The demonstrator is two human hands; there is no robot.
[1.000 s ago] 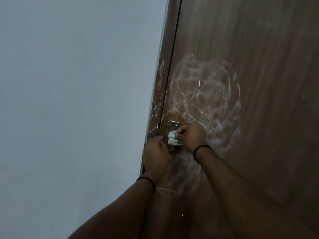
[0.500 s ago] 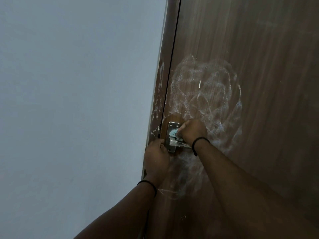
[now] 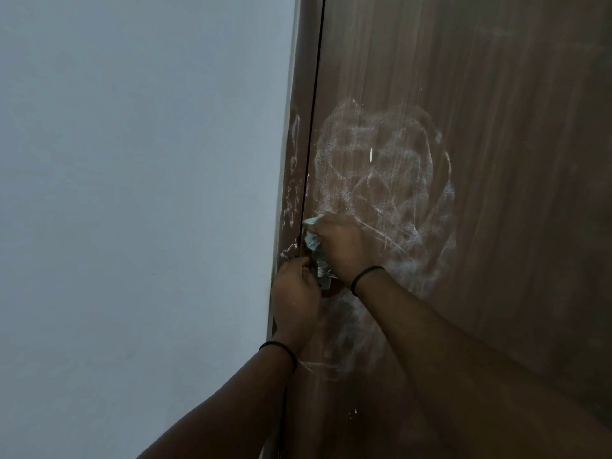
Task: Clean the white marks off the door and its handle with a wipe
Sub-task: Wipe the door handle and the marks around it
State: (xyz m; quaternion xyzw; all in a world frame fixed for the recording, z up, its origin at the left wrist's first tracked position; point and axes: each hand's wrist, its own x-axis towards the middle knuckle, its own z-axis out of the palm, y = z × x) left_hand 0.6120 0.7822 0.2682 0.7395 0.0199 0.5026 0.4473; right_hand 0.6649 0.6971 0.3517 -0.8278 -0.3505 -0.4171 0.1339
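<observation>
The right hand (image 3: 337, 246) has its grip closed on a crumpled pale-blue wipe (image 3: 311, 238), pressed to the door (image 3: 496, 160) edge at the top of the metal handle plate (image 3: 323, 279). The left hand (image 3: 294, 296) is curled closed just beside the plate; what it holds is hidden. The step in hand looks like cleaning the handle. Next, the broad white marks (image 3: 381, 180) above call for wide strokes.

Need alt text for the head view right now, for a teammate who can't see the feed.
The right hand presses a crumpled wipe against the brown door above the metal handle plate, while the left hand grips beside the plate. Swirled white marks cover the door around both hands, with a few on the frame beside a pale wall.
</observation>
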